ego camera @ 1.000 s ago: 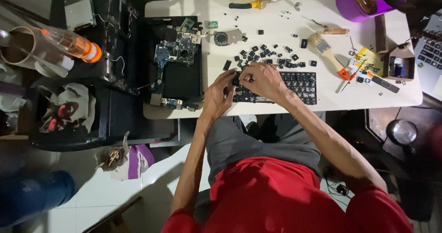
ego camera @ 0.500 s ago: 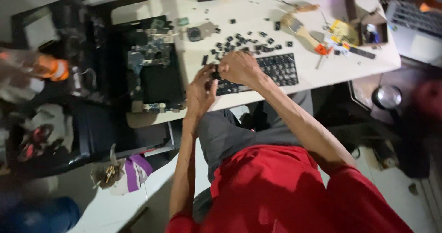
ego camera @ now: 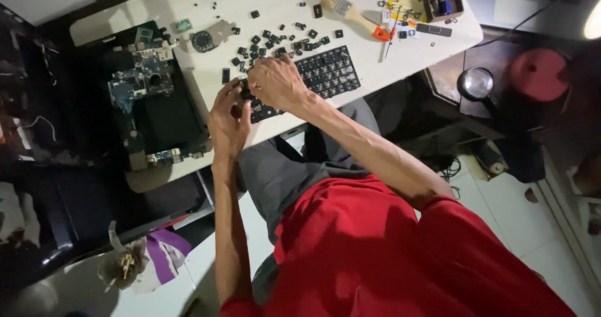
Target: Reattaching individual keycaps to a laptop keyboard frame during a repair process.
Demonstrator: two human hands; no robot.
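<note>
The person leans over the white worktop (ego camera: 400,54), both hands bunched over the left end of a black laptop keyboard (ego camera: 325,73) that lies flat near the front edge. The right hand (ego camera: 275,82) rests knuckles-up on the keyboard's near-left corner, fingers curled down onto the keys; whether it pinches anything I cannot tell from here. The left hand (ego camera: 226,120) sits at about eight o'clock from it, fingers bent narrow against the keyboard's edge, and its grip is hidden too.

Loose black keycaps (ego camera: 266,38) lie scattered at twelve o'clock from the hands. Farther round, at about two o'clock, lies a paintbrush (ego camera: 354,13) with an orange handle tip. At nine o'clock sits an opened laptop base with its circuit board (ego camera: 141,82) bare.

I'd judge the keyboard a thin, light, bendy panel, best steadied by its edges and kept flat. The keycaps look tiny, light and easily lost; a fingertip pinch at their sides would suit, since their clips probably snap.
</note>
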